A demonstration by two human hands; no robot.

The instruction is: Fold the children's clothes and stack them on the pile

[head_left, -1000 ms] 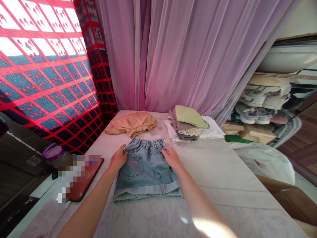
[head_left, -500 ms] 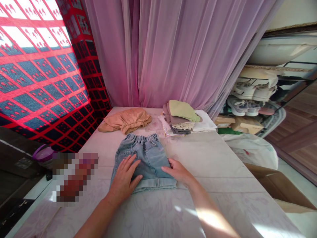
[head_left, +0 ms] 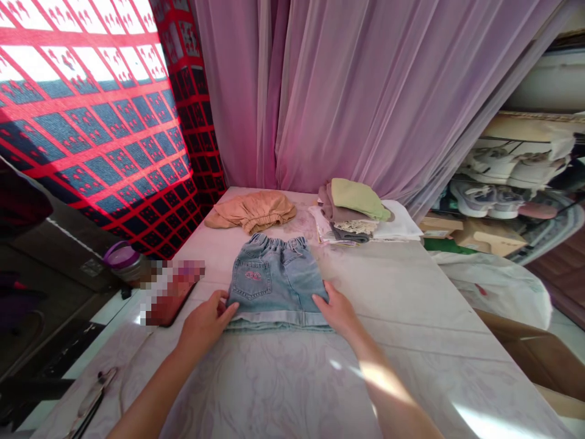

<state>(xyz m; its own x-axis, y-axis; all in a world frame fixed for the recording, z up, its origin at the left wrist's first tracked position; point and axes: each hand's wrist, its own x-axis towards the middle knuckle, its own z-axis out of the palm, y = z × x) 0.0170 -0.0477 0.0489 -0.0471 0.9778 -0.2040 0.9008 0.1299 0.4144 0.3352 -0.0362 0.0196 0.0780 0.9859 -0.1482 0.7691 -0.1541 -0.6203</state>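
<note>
A pair of light blue denim shorts (head_left: 274, 280) lies flat on the pale patterned table (head_left: 402, 317), waistband away from me, a pink patch on its left back pocket. My left hand (head_left: 204, 323) touches the bottom left corner of the hem, fingers curled at the edge. At the bottom right corner my right hand (head_left: 337, 310) rests with fingers on the hem. Whether either hand pinches the cloth is unclear.
A crumpled tan garment (head_left: 253, 210) lies beyond the shorts. A stack of folded clothes (head_left: 354, 213), green on top, sits at the back right. A red phone-like object (head_left: 171, 292) lies at the left edge. Purple curtains hang behind; shoe shelves (head_left: 512, 177) stand right.
Both hands slid from the waistband down over the shorts to the hem corners. My left hand, flat on the denim half a second ago, is now at the left hem corner.
</note>
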